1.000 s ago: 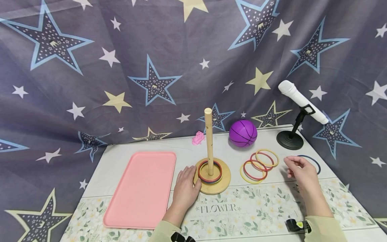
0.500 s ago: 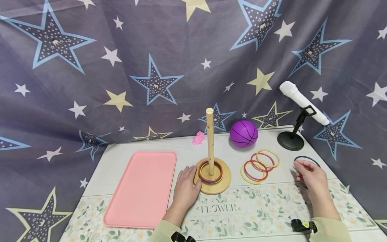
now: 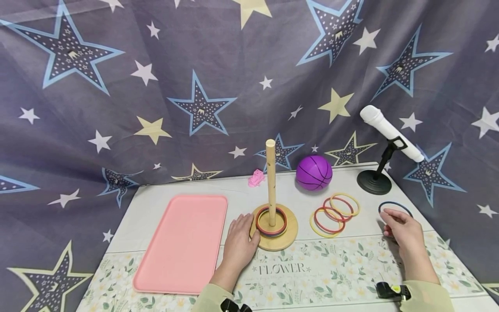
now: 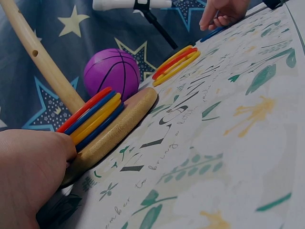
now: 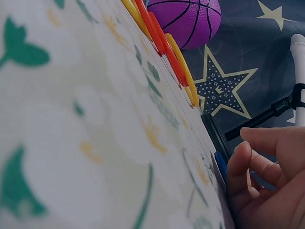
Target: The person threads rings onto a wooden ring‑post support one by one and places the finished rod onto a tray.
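Note:
In the head view my left hand (image 3: 239,242) rests against the left edge of a round wooden base (image 3: 291,227), its thumb beside the rings. A wooden post (image 3: 270,182) stands upright from the base. Around its foot lies a stack of red (image 4: 86,109), blue and yellow (image 4: 97,121) rings. My right hand (image 3: 405,229) is over the near side of a dark blue ring (image 3: 394,202) lying on the table at the right. Its fingers are loosely bent, with thumb and forefinger apart in the right wrist view. The hand hides part of this ring.
Overlapping red and yellow rings (image 3: 345,193) lie between the base and my right hand. Behind them sit a purple ball (image 3: 313,172) and a white microphone (image 3: 391,130) on a black stand (image 3: 373,182). A pink tray (image 3: 179,247) lies left; a small pink object (image 3: 256,178) lies behind the post.
My right hand has moved right, from beside the overlapping rings to the dark blue ring, and dipped slightly toward me at the end. My left hand and the base have stayed in place.

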Available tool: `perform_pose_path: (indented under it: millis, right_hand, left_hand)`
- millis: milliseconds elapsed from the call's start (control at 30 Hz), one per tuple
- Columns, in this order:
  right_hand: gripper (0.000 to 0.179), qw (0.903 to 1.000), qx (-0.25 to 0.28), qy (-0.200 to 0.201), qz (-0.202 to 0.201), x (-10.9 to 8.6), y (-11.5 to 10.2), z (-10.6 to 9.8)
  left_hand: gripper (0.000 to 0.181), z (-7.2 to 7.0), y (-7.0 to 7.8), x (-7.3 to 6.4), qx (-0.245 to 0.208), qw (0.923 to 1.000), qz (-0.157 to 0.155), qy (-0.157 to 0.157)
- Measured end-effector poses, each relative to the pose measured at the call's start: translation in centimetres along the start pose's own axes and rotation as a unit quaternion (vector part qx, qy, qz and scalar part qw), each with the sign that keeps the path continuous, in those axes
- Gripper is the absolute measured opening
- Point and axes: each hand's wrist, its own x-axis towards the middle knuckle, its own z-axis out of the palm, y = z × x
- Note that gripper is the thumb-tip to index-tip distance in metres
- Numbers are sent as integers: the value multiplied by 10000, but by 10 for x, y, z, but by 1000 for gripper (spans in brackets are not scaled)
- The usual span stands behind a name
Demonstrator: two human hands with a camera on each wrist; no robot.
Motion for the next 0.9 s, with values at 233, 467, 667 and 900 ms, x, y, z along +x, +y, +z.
perform_pose_path:
  millis: [233, 467, 667, 900]
  right_hand:
    - [57, 9999, -120, 36, -73, 3, 4, 0]
    - [58, 9992, -332, 4, -213, 4, 7, 1]
    - [57, 9985, -481, -18, -249, 4, 7, 1]
    - [55, 9978, -605, -73, -278, 3, 5, 1]
  left_hand:
    - [56, 1, -1, -1, -6, 10000, 60, 48]
    - [57, 1, -1, 0, -51, 10000, -10, -56]
    - [57, 1, -1, 1, -83, 9999, -39, -65]
    - [57, 1, -2, 1, -78, 9999, -42, -76]
